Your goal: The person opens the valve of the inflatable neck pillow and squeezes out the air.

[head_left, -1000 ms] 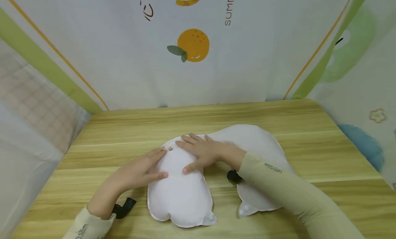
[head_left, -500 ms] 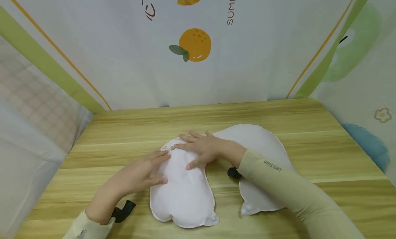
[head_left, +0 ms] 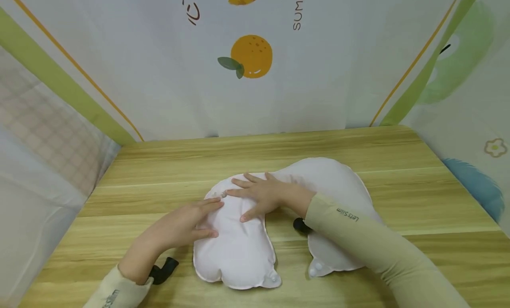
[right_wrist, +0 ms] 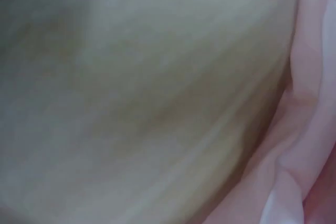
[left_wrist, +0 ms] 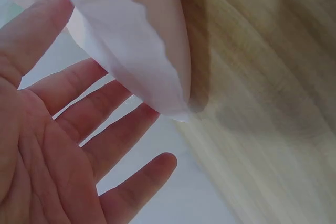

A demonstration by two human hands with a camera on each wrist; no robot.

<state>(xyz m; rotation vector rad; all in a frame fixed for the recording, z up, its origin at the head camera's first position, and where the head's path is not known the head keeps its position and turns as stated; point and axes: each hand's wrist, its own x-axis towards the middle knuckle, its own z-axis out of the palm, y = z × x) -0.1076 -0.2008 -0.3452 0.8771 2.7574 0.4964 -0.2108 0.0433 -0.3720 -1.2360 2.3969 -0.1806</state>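
Observation:
A pale pink-white, curved, puffy cushion [head_left: 235, 255], shaped like a neck pillow, lies on the wooden table with its two ends toward me. Small snap-like tabs show at both ends. My left hand [head_left: 187, 221] touches the outer edge of its left lobe, fingers extended and spread; the left wrist view shows the palm and fingertips against the cushion's edge. My right hand [head_left: 263, 195] rests on top of the same lobe with fingers spread. Between the fingertips of both hands sits a small fastening [head_left: 223, 194]. The right hand is out of the right wrist view.
The wood-grain table [head_left: 159, 166] extends around the cushion. Behind it hangs a white curtain [head_left: 318, 78] with orange prints. Black wrist-worn pieces show under each wrist, the left one [head_left: 165, 270] near the table surface.
Both hands stay on the left lobe. The left fingers have shifted slightly right, further onto the cushion, and the fabric under the right hand now shows more creases.

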